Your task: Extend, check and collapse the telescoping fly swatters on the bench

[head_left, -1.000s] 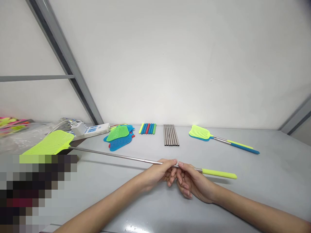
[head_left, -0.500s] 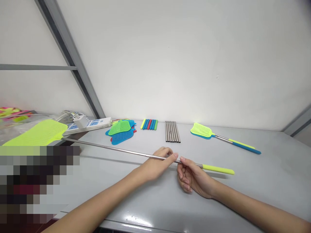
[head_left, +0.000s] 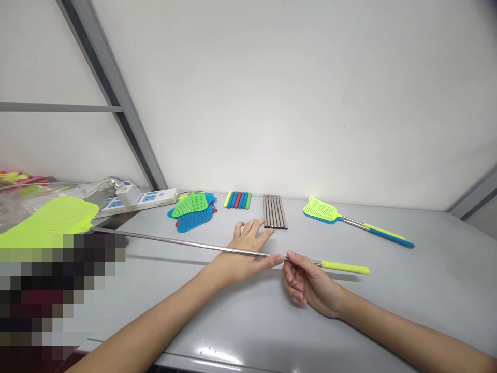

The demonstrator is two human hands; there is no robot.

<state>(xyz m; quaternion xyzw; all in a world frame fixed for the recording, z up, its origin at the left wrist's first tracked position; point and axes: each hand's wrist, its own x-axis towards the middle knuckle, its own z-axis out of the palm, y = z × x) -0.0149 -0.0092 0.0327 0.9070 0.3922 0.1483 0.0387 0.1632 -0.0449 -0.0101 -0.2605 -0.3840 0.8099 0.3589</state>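
A yellow-green fly swatter (head_left: 198,244) with a long extended metal rod crosses above the table, its head at the far left and its grip at the right. My right hand (head_left: 306,284) pinches the rod between thumb and fingers, just left of the yellow-green grip. Beneath the rod is my left hand (head_left: 248,254), palm down with fingers spread; the rod passes over its back, near the thumb. Just beyond those fingertips lies a row of metal tubes (head_left: 275,212).
Loose swatter heads (head_left: 194,210) in green, blue and red lie at the back left, beside coloured grips (head_left: 237,200). Two swatters (head_left: 359,223) rest at the right. A power strip (head_left: 159,198) with a plugged-in adapter and cables stands at the left, before the white wall.
My left hand has opened, its fingers stretching forward from the rod. The swatter has shifted slightly left, while my right hand keeps its pinch in nearly the same place.
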